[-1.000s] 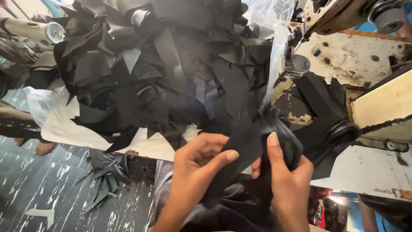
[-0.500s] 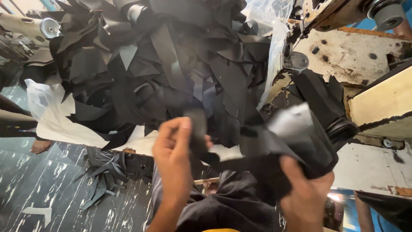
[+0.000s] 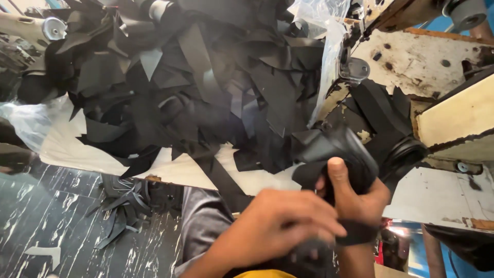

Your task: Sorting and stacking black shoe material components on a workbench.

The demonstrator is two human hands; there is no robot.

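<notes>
A black fabric piece (image 3: 334,154) is clamped by the right hand (image 3: 360,198); its lower end is pinched closed by the left hand (image 3: 278,221), near the table's front edge (image 3: 257,180).

I see two bare hands, the left hand (image 3: 275,229) and the right hand (image 3: 355,203), with no gloves, rings or watch. The forearms are uncovered. Below them grey trousers (image 3: 203,226) and a yellow garment edge (image 3: 265,274) appear.
</notes>
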